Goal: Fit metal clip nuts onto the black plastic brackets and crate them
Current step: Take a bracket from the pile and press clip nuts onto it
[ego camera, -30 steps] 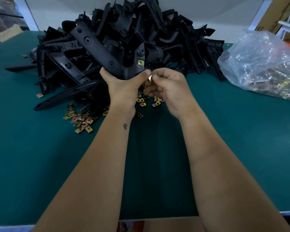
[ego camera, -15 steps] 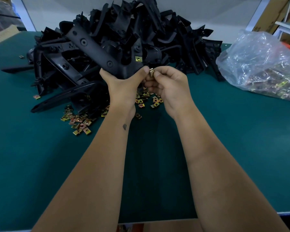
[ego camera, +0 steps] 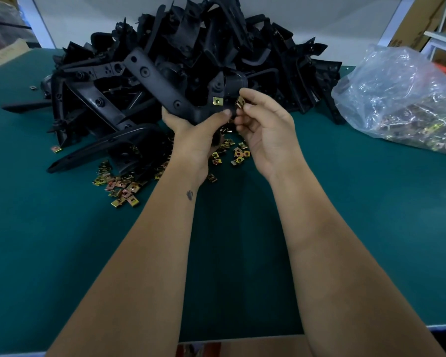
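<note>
- Bracket in hand [ego camera: 162, 86]: one black plastic bracket, V-shaped, which our left hand [ego camera: 193, 132] grips at its bend, thumb curled over the near face. We judge it is raised off the table and tilted toward us so that its short arm faces the other hand.
- Fitted clip nut [ego camera: 217, 101]: one, brass-coloured, already seated on the bracket's short arm, just above the left thumb.
- Clip nut in transit [ego camera: 240, 103]: one, pinched between the thumb and forefinger of our right hand [ego camera: 265, 132], held just beside the bracket's right edge. We cannot tell whether it touches the plastic yet. The remaining fingers curl loosely beneath.
- Loose clip nuts [ego camera: 119, 186]: many, scattered on the green table [ego camera: 62, 253] below and left of the hands. We judge they were spread there to be picked up singly.
- Bracket pile [ego camera: 216, 39]: a large heap of black brackets behind the hands, within easy reach for the next piece.
- Plastic bag [ego camera: 397, 99]: clear, at the right, holding reserve clip nuts.
- Crate: not seen from the head camera. A brown surface shows below the table's near edge, and we cannot identify it.
- Step in hand, as we judge it: pushing a second nut onto this bracket. Crating is not yet begun for it.
</note>
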Tool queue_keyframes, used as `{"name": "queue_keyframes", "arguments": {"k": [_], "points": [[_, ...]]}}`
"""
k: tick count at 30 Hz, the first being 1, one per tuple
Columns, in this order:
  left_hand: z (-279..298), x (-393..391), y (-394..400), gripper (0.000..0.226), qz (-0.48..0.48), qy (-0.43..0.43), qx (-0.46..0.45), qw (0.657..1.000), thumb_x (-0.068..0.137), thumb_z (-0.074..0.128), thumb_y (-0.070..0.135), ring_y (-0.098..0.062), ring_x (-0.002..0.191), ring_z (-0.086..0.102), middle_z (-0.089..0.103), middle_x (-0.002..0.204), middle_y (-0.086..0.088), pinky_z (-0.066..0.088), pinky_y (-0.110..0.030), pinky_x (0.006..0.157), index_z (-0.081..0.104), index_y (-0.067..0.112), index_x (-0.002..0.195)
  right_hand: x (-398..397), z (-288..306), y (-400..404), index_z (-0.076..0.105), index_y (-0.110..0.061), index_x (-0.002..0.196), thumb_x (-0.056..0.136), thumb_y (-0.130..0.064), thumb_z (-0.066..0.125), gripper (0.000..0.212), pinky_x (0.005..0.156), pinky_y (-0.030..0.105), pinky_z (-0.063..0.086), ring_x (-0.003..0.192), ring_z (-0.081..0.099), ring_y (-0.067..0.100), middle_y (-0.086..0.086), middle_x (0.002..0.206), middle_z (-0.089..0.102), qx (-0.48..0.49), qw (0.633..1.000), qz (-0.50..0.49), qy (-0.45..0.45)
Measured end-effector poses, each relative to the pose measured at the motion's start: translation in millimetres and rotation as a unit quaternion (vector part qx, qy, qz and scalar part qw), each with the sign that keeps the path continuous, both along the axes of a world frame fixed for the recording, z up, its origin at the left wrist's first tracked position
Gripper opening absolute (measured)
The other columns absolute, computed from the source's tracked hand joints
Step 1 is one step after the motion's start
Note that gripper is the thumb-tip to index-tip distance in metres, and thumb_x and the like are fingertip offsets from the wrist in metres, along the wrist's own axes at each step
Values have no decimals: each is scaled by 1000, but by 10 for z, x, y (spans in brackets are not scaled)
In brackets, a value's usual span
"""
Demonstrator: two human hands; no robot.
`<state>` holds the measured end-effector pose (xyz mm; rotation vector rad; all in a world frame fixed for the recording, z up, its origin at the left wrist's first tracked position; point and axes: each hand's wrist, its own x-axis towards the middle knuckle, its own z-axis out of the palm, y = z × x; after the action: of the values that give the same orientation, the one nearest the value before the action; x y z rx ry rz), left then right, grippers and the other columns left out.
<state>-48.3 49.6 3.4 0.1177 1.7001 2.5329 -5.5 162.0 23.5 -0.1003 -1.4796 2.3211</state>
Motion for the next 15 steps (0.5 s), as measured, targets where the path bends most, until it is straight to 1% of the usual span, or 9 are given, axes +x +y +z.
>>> {"name": "queue_keyframes", "arguments": {"k": [2,3,4,6,8,10,12,14,15], "points": [[-1,14,20,120,31,39,-97,994,76,83,16,-15,128,50,42,147,-2,46,-35,104,-6,36,153,2,2,10,71,-6,97,93,5,52,23,64,22,52,63,61,12,4,73,67,-10,1000,-8,2],[-1,26,25,125,46,59,-137,988,76,84,19,-10,127,45,33,146,2,40,-28,106,-13,37,153,5,3,11,71,-6,95,93,5,52,22,63,22,52,63,62,12,4,72,67,-16,1000,-10,4],[-4,36,28,126,56,72,-168,981,77,83,22,-4,119,41,28,140,6,36,-18,98,-16,36,154,8,4,10,70,-6,93,93,5,53,20,63,22,52,63,63,12,4,72,68,-22,1000,-11,6],[-17,62,37,119,59,88,-219,970,82,79,29,4,102,36,27,134,6,27,-9,81,-15,36,155,12,5,6,68,-6,88,92,4,56,16,62,22,52,63,64,11,3,73,69,-26,1000,-9,8],[-39,86,19,106,52,112,-281,952,89,71,31,7,98,37,31,137,8,25,-3,76,-11,34,156,9,2,3,66,-6,87,92,3,57,14,61,22,52,64,64,11,3,73,69,-26,1000,-8,4],[-34,97,-6,93,54,127,-352,926,95,63,29,-6,114,47,37,142,2,33,-12,88,-5,28,158,3,-5,10,66,-6,93,92,4,56,14,61,23,52,63,63,13,4,71,67,-26,1000,-10,-3],[-11,116,-5,80,76,139,-466,871,97,58,29,-29,133,35,35,148,-10,29,-34,105,7,23,159,-2,-15,22,68,-8,104,93,4,54,21,63,23,52,64,61,13,4,72,66,-17,1000,-8,-10],[14,150,4,63,143,169,-540,812,97,56,30,-32,137,23,29,150,-9,22,-42,110,29,23,154,-4,-18,25,69,-7,108,94,3,53,24,64,23,52,65,61,12,4,73,66,-3,1000,-4,-14],[41,171,6,52,182,197,-523,809,97,56,29,-29,137,23,32,149,-5,22,-41,109,42,24,147,-2,-17,22,69,-7,107,94,3,53,23,65,23,52,65,61,12,3,74,66,5,1000,-4,-16]]}}
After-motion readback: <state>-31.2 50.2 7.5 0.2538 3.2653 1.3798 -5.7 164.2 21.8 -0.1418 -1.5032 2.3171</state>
